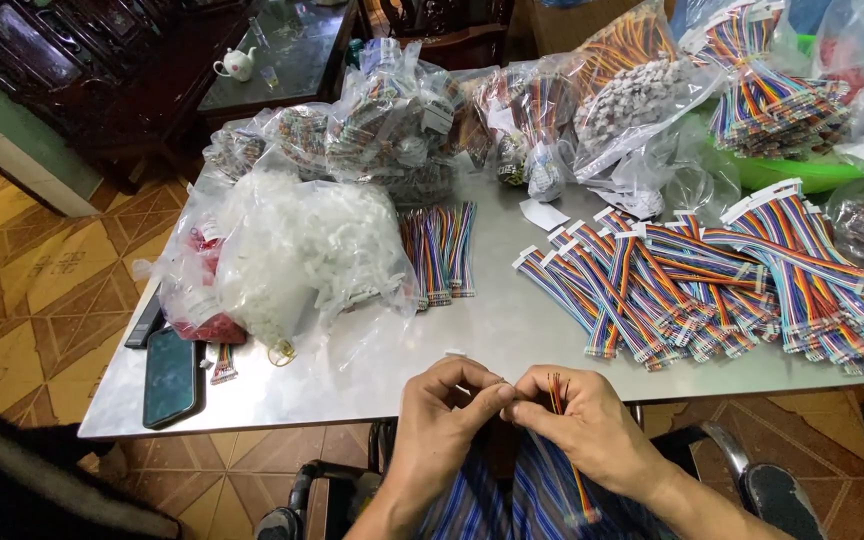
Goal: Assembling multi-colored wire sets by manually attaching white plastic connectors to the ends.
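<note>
Both hands meet just off the bench (512, 330) edge. Right hand (592, 430) is pinched shut on a wire bundle (558, 392), its tail hanging toward the lap. Left hand (442, 420) is closed, fingertips on something tiny, too small to tell. Finished cables (712, 290) lie fanned beyond.

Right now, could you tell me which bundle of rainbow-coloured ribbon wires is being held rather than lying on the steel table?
The thin bundle of rainbow-coloured wires pinched in the right hand; the others lie on the table.
</note>
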